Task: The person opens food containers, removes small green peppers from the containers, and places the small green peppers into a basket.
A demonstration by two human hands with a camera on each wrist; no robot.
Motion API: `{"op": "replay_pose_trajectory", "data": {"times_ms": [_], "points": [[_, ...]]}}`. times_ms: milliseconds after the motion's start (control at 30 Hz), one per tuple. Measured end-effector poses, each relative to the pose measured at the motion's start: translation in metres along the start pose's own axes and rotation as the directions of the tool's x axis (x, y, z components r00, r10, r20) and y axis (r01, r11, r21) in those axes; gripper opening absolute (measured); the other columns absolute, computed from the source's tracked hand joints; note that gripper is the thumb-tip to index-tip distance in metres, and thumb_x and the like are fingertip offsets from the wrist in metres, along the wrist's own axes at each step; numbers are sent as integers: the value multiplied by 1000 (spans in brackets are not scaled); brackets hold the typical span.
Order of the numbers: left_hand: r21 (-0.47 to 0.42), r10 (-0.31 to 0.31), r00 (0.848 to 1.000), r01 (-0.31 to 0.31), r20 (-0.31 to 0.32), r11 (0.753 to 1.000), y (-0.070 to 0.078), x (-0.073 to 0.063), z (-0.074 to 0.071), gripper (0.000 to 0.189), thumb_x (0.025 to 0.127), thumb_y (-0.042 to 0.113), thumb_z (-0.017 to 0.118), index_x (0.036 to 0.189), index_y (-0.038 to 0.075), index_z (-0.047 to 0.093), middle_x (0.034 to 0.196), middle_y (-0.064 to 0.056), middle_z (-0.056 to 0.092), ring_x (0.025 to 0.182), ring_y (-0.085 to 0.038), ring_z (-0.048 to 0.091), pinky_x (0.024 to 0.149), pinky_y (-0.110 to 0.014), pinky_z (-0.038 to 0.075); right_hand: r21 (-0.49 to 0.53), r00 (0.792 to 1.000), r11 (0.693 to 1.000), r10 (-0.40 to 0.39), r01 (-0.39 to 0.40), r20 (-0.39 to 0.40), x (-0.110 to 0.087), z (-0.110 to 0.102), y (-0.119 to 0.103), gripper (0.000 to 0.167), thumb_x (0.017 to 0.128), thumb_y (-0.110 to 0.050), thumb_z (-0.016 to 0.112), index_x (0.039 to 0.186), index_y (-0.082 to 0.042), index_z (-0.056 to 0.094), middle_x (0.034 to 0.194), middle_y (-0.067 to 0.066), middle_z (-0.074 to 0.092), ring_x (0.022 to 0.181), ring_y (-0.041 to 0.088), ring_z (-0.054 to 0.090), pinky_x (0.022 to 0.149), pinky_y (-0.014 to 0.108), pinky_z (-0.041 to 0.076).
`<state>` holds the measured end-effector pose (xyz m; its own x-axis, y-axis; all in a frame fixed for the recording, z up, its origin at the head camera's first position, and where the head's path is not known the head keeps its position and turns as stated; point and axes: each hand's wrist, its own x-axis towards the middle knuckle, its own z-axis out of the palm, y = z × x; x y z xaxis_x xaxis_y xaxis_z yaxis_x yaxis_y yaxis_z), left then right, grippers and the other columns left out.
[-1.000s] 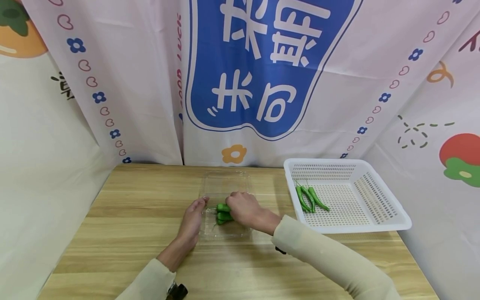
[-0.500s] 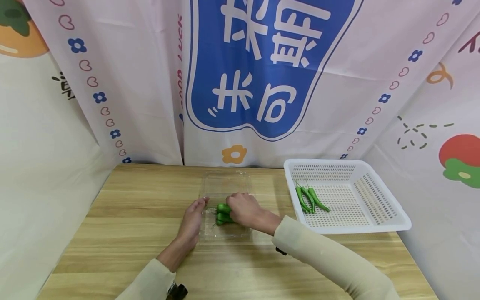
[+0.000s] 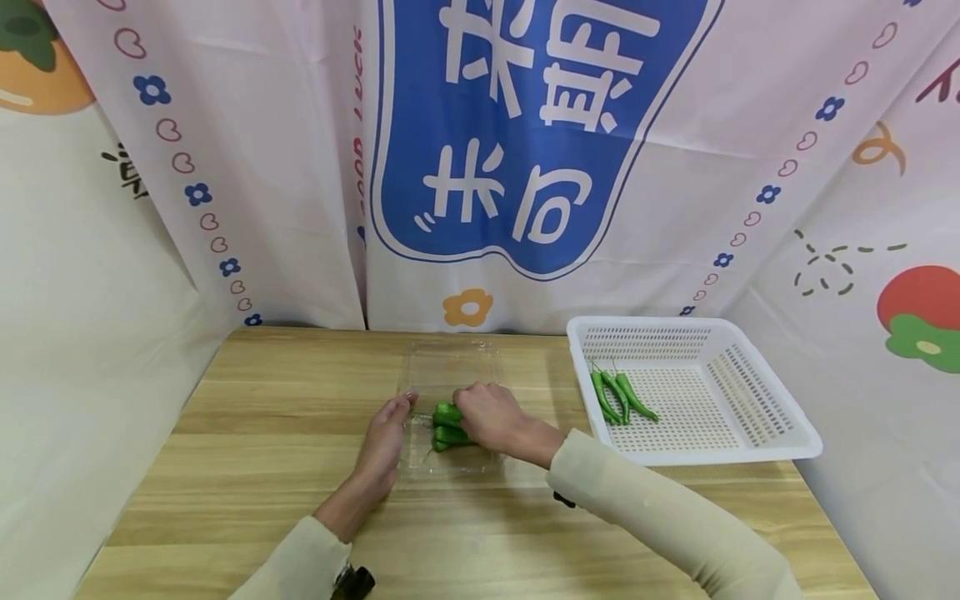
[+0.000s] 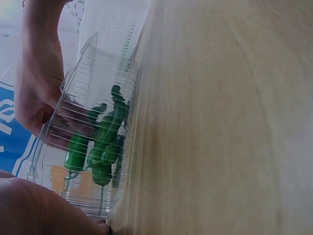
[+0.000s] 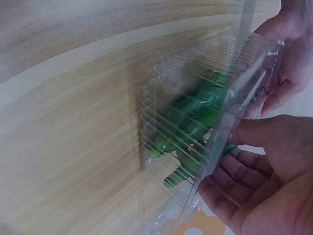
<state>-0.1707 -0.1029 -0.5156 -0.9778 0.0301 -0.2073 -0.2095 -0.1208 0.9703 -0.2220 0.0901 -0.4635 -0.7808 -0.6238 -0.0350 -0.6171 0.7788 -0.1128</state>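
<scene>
Nothing moved; right hand (image 3: 491, 419) grips glossy green peppers (image 3: 447, 426); left hand (image 3: 386, 442) relaxed.

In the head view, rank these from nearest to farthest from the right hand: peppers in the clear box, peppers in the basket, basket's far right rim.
1. Peppers in the clear box, under the right hand.
2. Peppers in the basket, to the right.
3. Basket's far right rim, by the right curtain.

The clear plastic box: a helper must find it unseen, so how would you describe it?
On the wooden table, left of the white basket, lies the clear plastic box between the left hand and right hand. Unlike the basket, it is see-through, with its lid open.
</scene>
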Motion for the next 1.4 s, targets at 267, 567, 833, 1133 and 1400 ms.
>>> {"op": "replay_pose_trajectory", "data": {"times_ms": [267,567,833,1133,1400], "points": [[3,-9,1000,9,5,1000,-1,1,-1,52,118,26,28,162,-2,32,171,-21,28,162,-38,14,133,-56,9,-6,1000,1000,-28,28,-1,-2,-5,0,6,101,-9,71,96,-10,74,84,4,72,64,15,64,55,30,54],[-8,-10,1000,10,17,1000,0,1,0,54,118,26,29,163,-3,30,172,-22,25,162,-39,12,132,-58,6,39,999,999,-33,33,-11,-4,-10,1,5,100,-7,72,98,-7,76,85,4,73,62,11,57,54,25,50],[-4,-10,1000,10,6,1000,1,1,0,53,118,25,29,163,-4,29,172,-23,24,162,-40,12,132,-58,6,27,998,998,-47,48,-35,-4,-17,1,5,99,-11,75,95,-8,75,83,4,74,64,10,60,55,25,53],[2,-6,1000,6,4,1000,0,2,-1,53,118,24,28,163,-4,29,172,-24,24,162,-40,13,132,-59,7,41,998,998,-48,50,-35,-11,-27,-3,6,98,-10,76,98,-5,76,83,4,74,63,10,60,54,24,52],[-3,5,1000,-5,12,1000,0,1,0,53,118,23,28,162,-6,28,172,-24,24,162,-40,13,132,-58,6,65,997,997,-28,33,-76,-16,-43,1,6,96,-8,79,99,-4,76,84,5,74,71,14,67,60,28,58]]}}
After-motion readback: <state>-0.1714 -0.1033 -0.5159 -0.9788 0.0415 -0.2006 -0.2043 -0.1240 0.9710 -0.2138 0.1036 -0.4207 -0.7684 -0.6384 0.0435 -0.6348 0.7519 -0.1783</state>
